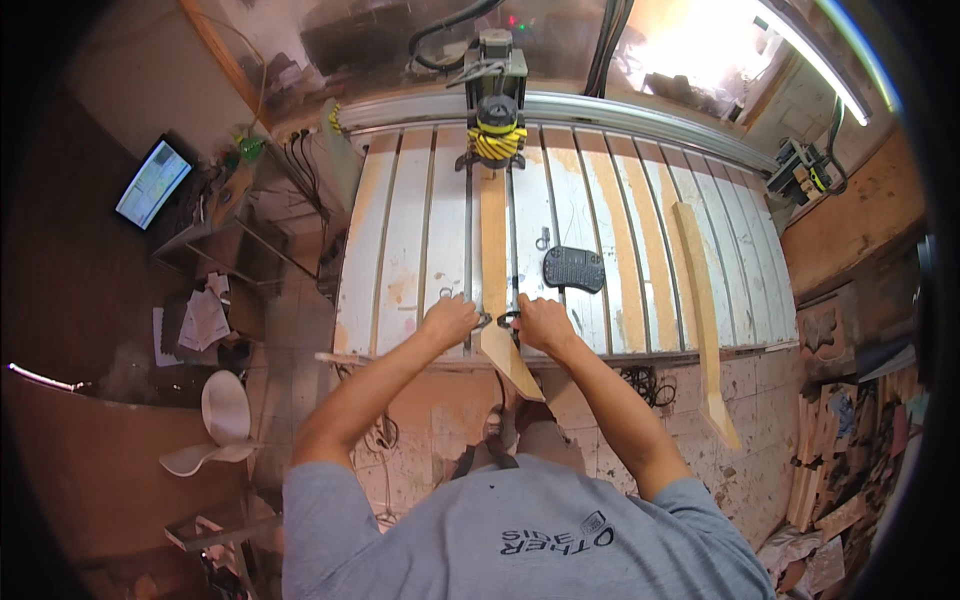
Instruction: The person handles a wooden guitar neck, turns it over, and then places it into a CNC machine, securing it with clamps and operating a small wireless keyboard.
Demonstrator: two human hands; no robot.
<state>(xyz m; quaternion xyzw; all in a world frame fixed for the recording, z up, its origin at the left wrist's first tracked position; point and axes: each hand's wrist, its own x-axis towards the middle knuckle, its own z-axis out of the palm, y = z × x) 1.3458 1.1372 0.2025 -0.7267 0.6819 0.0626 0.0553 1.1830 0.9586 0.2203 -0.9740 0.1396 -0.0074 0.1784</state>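
Observation:
A long wooden piece (494,245) lies on the slotted machine table, its angled end jutting past the front edge toward me. My left hand (452,321) is closed at the wood's left side, by a small dark metal piece that looks like a clamp (484,321). On the opposite side, my right hand (546,325) is closed around a similar dark metal piece (507,319). The fingers hide most of both pieces. Over the far end of the wood stands the machine's spindle head (497,130), with a yellow-and-black band.
A black mini keyboard (574,269) lies right of the wood, beside a small metal part (543,238). Another bent wooden piece (697,290) overhangs the front edge at right. Wood offcuts (835,460) are piled at far right. At left are a monitor (154,182) and a white chair (226,408).

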